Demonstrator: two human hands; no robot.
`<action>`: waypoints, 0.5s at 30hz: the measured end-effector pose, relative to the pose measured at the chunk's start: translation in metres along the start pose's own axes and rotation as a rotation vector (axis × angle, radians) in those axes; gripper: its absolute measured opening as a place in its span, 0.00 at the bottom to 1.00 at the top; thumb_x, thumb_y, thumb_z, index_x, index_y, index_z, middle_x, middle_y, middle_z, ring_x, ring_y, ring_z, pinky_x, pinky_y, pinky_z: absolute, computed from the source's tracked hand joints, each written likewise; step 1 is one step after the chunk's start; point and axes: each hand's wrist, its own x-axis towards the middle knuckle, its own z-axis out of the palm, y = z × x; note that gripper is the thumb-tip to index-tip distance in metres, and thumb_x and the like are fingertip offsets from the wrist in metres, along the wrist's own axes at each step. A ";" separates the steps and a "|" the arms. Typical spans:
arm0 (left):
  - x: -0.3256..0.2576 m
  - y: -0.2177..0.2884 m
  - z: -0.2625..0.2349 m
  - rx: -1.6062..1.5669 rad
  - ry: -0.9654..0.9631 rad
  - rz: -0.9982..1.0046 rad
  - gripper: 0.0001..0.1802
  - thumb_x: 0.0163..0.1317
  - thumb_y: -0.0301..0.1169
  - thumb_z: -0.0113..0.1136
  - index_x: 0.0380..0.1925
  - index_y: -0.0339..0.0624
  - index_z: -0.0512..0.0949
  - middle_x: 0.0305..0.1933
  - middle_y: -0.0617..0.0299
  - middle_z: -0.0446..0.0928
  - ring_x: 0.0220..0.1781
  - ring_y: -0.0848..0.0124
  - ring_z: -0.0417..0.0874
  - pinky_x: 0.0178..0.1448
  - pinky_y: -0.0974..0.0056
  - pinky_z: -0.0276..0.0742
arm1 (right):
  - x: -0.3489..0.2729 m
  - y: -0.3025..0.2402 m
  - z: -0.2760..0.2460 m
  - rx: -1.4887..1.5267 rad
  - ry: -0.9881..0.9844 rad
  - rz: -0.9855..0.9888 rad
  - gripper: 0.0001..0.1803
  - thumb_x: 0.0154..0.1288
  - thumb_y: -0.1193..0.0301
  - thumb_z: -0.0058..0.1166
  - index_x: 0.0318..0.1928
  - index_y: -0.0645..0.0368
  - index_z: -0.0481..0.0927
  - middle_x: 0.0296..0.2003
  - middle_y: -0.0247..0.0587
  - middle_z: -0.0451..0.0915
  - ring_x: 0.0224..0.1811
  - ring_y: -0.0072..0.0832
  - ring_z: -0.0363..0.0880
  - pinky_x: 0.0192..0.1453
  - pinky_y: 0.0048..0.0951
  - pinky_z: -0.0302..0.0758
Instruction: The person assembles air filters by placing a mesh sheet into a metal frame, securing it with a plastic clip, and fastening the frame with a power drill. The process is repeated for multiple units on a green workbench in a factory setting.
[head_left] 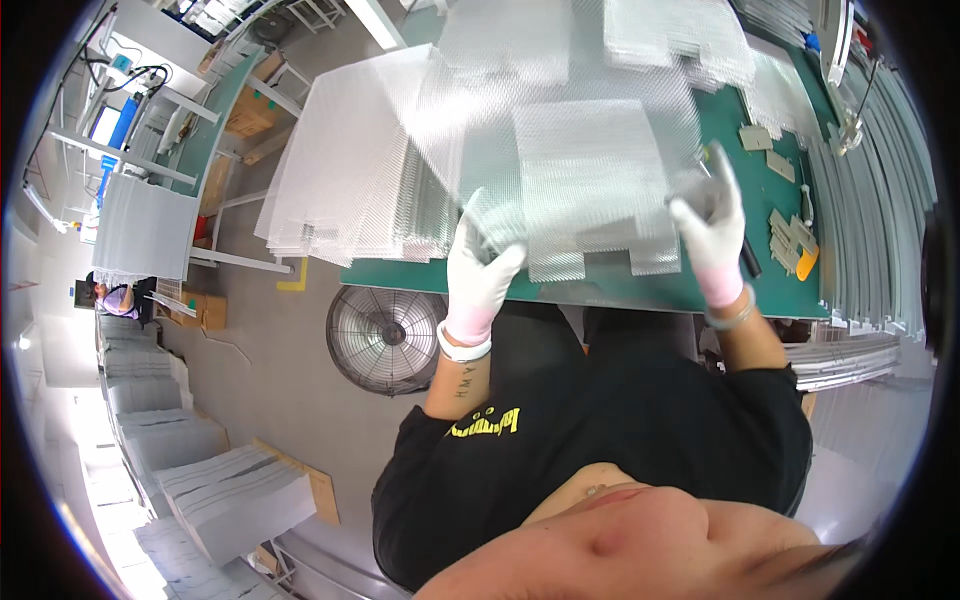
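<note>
Gloved left hand (pixel 478 272) and right hand (pixel 712 235) gripping mesh sheet (pixel 590 180) edges, between them

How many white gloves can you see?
2. One is on the left hand, gripping the near left edge of a clear plastic sheet; the other is on the right hand, at its right edge.

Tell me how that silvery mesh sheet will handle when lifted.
The mesh sheet looks thin and see-through, so probably light and floppy. Both the left hand and right hand grip it, suggesting it sags unsupported. Cut edges may snag.
</note>
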 end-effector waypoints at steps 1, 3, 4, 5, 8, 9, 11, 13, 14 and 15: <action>-0.003 -0.006 0.005 0.265 0.065 -0.003 0.45 0.56 0.30 0.76 0.71 0.34 0.63 0.56 0.54 0.78 0.53 0.75 0.81 0.45 0.74 0.79 | -0.020 0.007 -0.004 0.048 -0.006 0.076 0.47 0.59 0.79 0.65 0.76 0.69 0.54 0.68 0.50 0.70 0.61 0.32 0.79 0.66 0.33 0.75; -0.007 -0.016 0.013 0.766 0.152 0.026 0.40 0.55 0.30 0.75 0.67 0.30 0.68 0.52 0.49 0.81 0.51 0.71 0.84 0.50 0.71 0.80 | -0.039 0.018 -0.015 -0.253 -0.073 0.054 0.44 0.59 0.76 0.65 0.74 0.68 0.59 0.69 0.55 0.70 0.65 0.40 0.77 0.68 0.34 0.73; -0.006 -0.021 0.018 1.002 0.181 0.064 0.39 0.55 0.32 0.75 0.65 0.29 0.70 0.53 0.44 0.81 0.53 0.65 0.85 0.55 0.68 0.80 | -0.042 0.016 -0.018 -0.352 -0.106 0.070 0.43 0.58 0.75 0.65 0.73 0.67 0.61 0.68 0.56 0.72 0.65 0.42 0.77 0.68 0.34 0.73; -0.004 -0.033 0.017 1.075 0.168 0.142 0.40 0.55 0.33 0.75 0.65 0.28 0.69 0.55 0.42 0.81 0.55 0.61 0.85 0.57 0.65 0.80 | -0.045 0.014 -0.022 -0.452 -0.142 0.084 0.42 0.58 0.75 0.65 0.73 0.66 0.63 0.67 0.56 0.73 0.65 0.44 0.78 0.67 0.34 0.73; 0.007 -0.047 0.019 1.203 0.142 0.253 0.44 0.54 0.36 0.76 0.68 0.29 0.66 0.58 0.41 0.79 0.56 0.52 0.83 0.59 0.59 0.79 | -0.043 0.016 -0.028 -0.586 -0.235 0.141 0.39 0.57 0.73 0.64 0.71 0.62 0.68 0.63 0.55 0.77 0.63 0.46 0.78 0.65 0.35 0.75; 0.013 -0.053 0.015 1.264 0.144 0.327 0.45 0.53 0.36 0.77 0.68 0.29 0.65 0.54 0.43 0.81 0.51 0.55 0.85 0.55 0.60 0.80 | -0.042 0.020 -0.027 -0.592 -0.235 0.150 0.38 0.57 0.72 0.64 0.70 0.61 0.69 0.62 0.55 0.77 0.63 0.46 0.78 0.65 0.35 0.75; 0.024 -0.051 0.014 1.316 0.103 0.312 0.48 0.53 0.38 0.77 0.70 0.30 0.63 0.62 0.38 0.77 0.60 0.50 0.82 0.61 0.58 0.79 | -0.037 0.026 -0.028 -0.598 -0.244 0.166 0.37 0.57 0.71 0.64 0.69 0.60 0.70 0.61 0.54 0.78 0.62 0.47 0.78 0.64 0.36 0.76; 0.034 -0.047 0.019 1.364 0.058 0.087 0.48 0.54 0.40 0.75 0.70 0.31 0.62 0.62 0.39 0.77 0.60 0.50 0.81 0.62 0.57 0.78 | -0.034 0.032 -0.028 -0.599 -0.258 0.167 0.37 0.58 0.69 0.63 0.69 0.60 0.71 0.61 0.54 0.78 0.61 0.47 0.79 0.64 0.37 0.76; 0.038 -0.045 0.021 1.385 0.036 -0.025 0.48 0.55 0.41 0.75 0.70 0.31 0.62 0.62 0.39 0.77 0.61 0.49 0.81 0.62 0.57 0.78 | -0.032 0.036 -0.028 -0.599 -0.261 0.155 0.36 0.58 0.69 0.63 0.69 0.59 0.71 0.61 0.54 0.78 0.61 0.47 0.79 0.64 0.37 0.76; 0.040 -0.048 0.020 1.421 0.026 -0.021 0.48 0.55 0.42 0.74 0.71 0.31 0.61 0.60 0.39 0.77 0.59 0.49 0.82 0.61 0.56 0.78 | -0.032 0.043 -0.029 -0.599 -0.257 0.122 0.36 0.58 0.68 0.63 0.68 0.60 0.71 0.60 0.54 0.79 0.61 0.48 0.79 0.64 0.38 0.76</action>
